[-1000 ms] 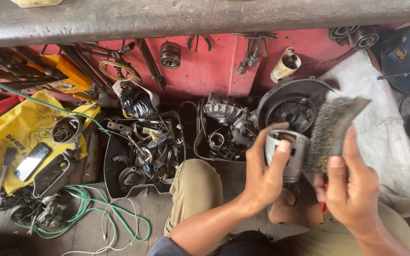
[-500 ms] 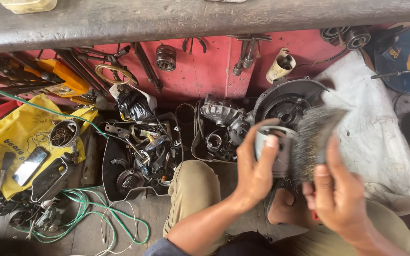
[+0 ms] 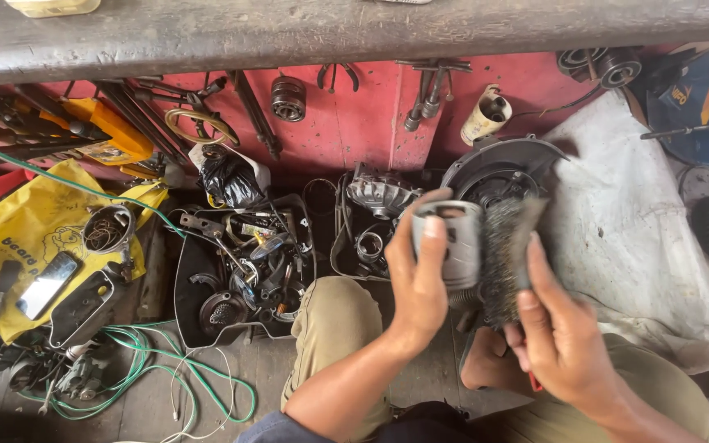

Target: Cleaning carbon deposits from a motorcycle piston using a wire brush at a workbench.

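Observation:
My left hand (image 3: pixel 417 287) grips a grey metal piston (image 3: pixel 453 239), thumb on its top rim and fingers wrapped behind it. My right hand (image 3: pixel 558 338) holds a wire brush (image 3: pixel 504 254) whose dark bristles press against the piston's right side. Both hands are raised in front of my knees, above the wooden floor. A round dark engine cover (image 3: pixel 498 168) lies just beyond the piston.
Two black trays hold greasy engine parts, one at centre (image 3: pixel 198 271) and one behind the piston (image 3: pixel 340 246). A yellow bag (image 3: pixel 18 234) with a phone (image 3: pixel 47 285) lies at left, green wire (image 3: pixel 149 369) below it. White cloth (image 3: pixel 633 238) covers the right. Tools lean on the red wall (image 3: pixel 346 123).
Both hands with the piston and brush shifted left and slightly up. The brush has come down from above the piston to lie against its side.

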